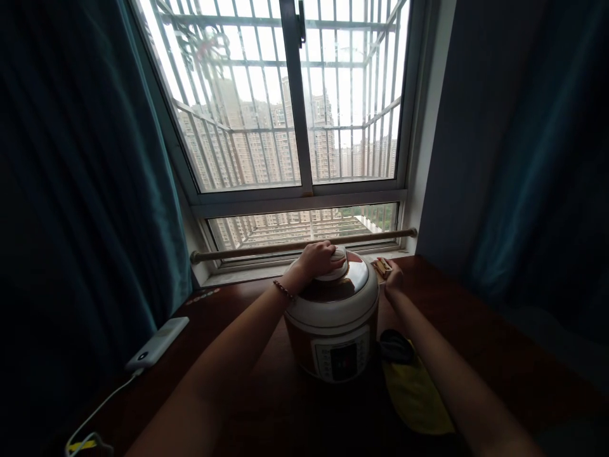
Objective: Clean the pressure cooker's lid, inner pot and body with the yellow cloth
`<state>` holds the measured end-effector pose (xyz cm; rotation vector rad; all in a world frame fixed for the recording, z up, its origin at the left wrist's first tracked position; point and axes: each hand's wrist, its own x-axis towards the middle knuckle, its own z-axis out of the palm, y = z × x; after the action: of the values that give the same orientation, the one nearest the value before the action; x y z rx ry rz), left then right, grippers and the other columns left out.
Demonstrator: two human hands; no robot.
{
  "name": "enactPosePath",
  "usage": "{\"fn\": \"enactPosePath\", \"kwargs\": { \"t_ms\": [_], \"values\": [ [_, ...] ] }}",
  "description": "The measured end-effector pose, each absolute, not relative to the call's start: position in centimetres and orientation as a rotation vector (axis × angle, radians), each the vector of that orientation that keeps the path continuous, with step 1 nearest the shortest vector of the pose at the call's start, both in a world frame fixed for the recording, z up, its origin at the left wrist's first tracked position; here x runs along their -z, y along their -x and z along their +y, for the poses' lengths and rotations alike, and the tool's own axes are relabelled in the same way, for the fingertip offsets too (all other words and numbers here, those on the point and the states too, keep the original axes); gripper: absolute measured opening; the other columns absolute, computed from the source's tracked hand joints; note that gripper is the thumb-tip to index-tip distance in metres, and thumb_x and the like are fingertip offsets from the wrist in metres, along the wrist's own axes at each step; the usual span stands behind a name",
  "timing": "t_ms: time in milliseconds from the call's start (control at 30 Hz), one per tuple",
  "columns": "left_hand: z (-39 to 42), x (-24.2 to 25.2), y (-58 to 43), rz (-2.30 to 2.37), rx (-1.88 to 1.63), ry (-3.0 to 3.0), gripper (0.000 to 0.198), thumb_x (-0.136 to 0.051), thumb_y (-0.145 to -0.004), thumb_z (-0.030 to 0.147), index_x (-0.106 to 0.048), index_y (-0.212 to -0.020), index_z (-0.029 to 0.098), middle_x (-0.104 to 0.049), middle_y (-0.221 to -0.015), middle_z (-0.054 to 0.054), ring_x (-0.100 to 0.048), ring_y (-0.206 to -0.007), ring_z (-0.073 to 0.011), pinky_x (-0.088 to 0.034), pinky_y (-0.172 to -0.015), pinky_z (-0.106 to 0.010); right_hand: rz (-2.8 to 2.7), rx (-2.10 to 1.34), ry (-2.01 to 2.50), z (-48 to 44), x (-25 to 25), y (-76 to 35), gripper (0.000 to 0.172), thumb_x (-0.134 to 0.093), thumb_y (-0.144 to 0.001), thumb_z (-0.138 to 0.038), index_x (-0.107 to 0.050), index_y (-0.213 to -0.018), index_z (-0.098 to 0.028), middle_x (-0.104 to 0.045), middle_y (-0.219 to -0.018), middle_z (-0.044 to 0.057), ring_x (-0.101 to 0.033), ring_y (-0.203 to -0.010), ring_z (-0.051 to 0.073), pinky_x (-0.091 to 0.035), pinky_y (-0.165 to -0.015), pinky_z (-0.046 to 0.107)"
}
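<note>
A white and brown electric pressure cooker stands on a dark wooden table below the window, its control panel facing me. My left hand, with a bead bracelet on the wrist, is closed around the white handle on top of the lid. My right hand reaches past the cooker's right side and touches a small tan and white object behind it; the fingers are mostly hidden.
A white power bank with a cable lies at the table's left edge. A yellow and dark cloth lies right of the cooker. A wooden rod runs along the window sill. Dark curtains hang on both sides.
</note>
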<state>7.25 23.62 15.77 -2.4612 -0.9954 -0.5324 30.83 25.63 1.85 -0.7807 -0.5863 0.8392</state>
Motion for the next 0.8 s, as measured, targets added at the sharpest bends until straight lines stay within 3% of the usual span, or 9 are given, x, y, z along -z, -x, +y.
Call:
{"fn": "enactPosePath", "kwargs": {
  "t_ms": [267, 467, 567, 633, 700, 800],
  "values": [
    [22.4, -15.1, -8.4, -1.228, 0.572, 2.327, 0.065, -0.031, -0.081, 0.066, -0.064, -0.087, 0.01, -0.063, -0.086, -0.015, -0.063, -0.079, -0.0264, -0.046, -0.065, -0.034, -0.503, -0.901, 0.772, 25.6, -2.2, -30.6, 0.026, -0.045, -0.067, -0.03, -0.061, -0.081, -0.016, -0.067, -0.07, 0.005, -0.065, -0.07, 0.017, -0.053, -0.068, 0.028],
    [21.9, -16.2, -7.9, -1.15, 0.619, 2.467, 0.063, -0.031, -0.082, 0.066, -0.062, -0.094, 0.012, -0.064, -0.091, -0.013, -0.061, -0.088, -0.0242, -0.046, -0.076, -0.033, -0.504, -0.882, 0.776, 25.4, -2.4, -30.6, 0.026, -0.046, -0.066, -0.03, -0.061, -0.08, -0.016, -0.067, -0.07, 0.004, -0.065, -0.07, 0.018, -0.053, -0.068, 0.029],
    [22.1, -16.3, -5.8, -1.187, 0.919, 2.542, 0.055, -0.035, -0.085, 0.059, -0.056, -0.111, 0.015, -0.063, -0.106, -0.011, -0.055, -0.104, -0.0219, -0.041, -0.09, -0.033, -0.504, -0.866, 0.779, 25.2, -2.6, -30.6, 0.023, -0.047, -0.066, -0.031, -0.062, -0.077, -0.017, -0.067, -0.067, 0.004, -0.065, -0.068, 0.018, -0.053, -0.067, 0.028],
    [22.2, -15.4, -3.3, -1.454, 1.254, 2.458, 0.051, -0.036, -0.085, 0.056, -0.055, -0.112, 0.017, -0.062, -0.111, -0.01, -0.052, -0.11, -0.0205, -0.037, -0.095, -0.032, -0.499, -0.859, 0.776, 25.2, -2.7, -30.5, 0.022, -0.047, -0.066, -0.031, -0.062, -0.074, -0.017, -0.066, -0.066, 0.004, -0.065, -0.067, 0.017, -0.053, -0.066, 0.027],
    [22.4, -13.6, -0.4, -1.795, 1.523, 2.242, 0.048, -0.031, -0.087, 0.053, -0.056, -0.109, 0.018, -0.062, -0.111, -0.009, -0.051, -0.112, -0.0208, -0.038, -0.095, -0.032, -0.496, -0.856, 0.77, 25.2, -2.7, -30.5, 0.022, -0.047, -0.066, -0.031, -0.062, -0.073, -0.016, -0.067, -0.067, 0.005, -0.065, -0.067, 0.018, -0.053, -0.065, 0.027],
    [22.6, -10.0, 3.4, -2.085, 1.599, 2.043, 0.048, -0.021, -0.09, 0.045, -0.058, -0.104, 0.017, -0.064, -0.108, -0.012, -0.054, -0.109, -0.0244, -0.042, -0.087, -0.036, -0.496, -0.844, 0.766, 25.2, -2.6, -30.4, 0.024, -0.047, -0.065, -0.031, -0.063, -0.075, -0.015, -0.067, -0.07, 0.005, -0.066, -0.069, 0.018, -0.053, -0.066, 0.028]
  ]
}}
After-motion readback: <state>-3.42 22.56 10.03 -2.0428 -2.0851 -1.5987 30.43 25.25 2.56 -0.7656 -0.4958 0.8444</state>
